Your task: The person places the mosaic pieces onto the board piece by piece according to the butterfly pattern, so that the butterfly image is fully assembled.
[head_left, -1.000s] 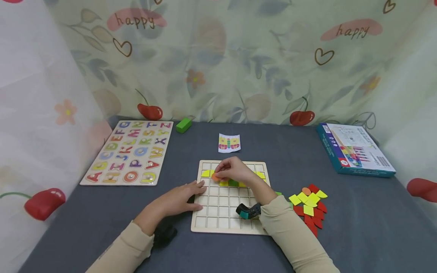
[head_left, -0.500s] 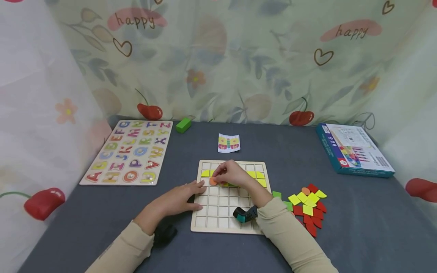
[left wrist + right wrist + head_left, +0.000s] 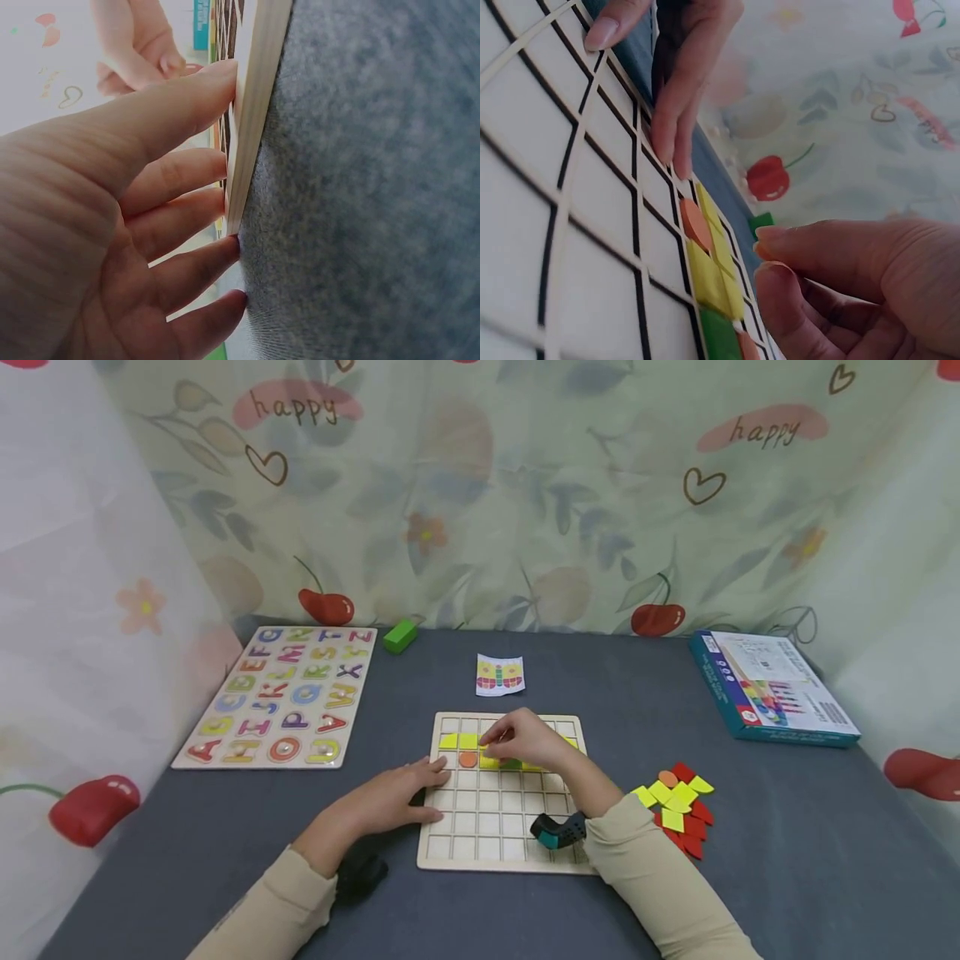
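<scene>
My left hand [image 3: 393, 795] lies at the left edge of a wooden grid board [image 3: 468, 850], thumb and fingertips touching its rim in the left wrist view. My right hand [image 3: 531, 742] hovers over the board's upper rows, thumb and index tips close together with nothing distinct between them in the right wrist view. Left of it, an orange disc [image 3: 468, 759] sits in a cell of the second filled row. Yellow tiles [image 3: 447, 741] fill cells above and beside the disc. A green tile [image 3: 512, 764] lies partly hidden beneath the right hand. Another orange piece [image 3: 748, 346] shows beyond the green one.
Right of the board lies a pile of red tiles [image 3: 693, 828], yellow tiles [image 3: 662, 792] and an orange disc [image 3: 667, 778]. Behind the board are a butterfly pattern card [image 3: 500, 676] and a green block [image 3: 401, 637]. An alphabet board [image 3: 277, 697] lies left, a flat box [image 3: 776, 689] right.
The orange disc, held by my right fingers earlier, now lies in its cell. My right hand has let go and moved right. The left hand stays at the board's edge.
</scene>
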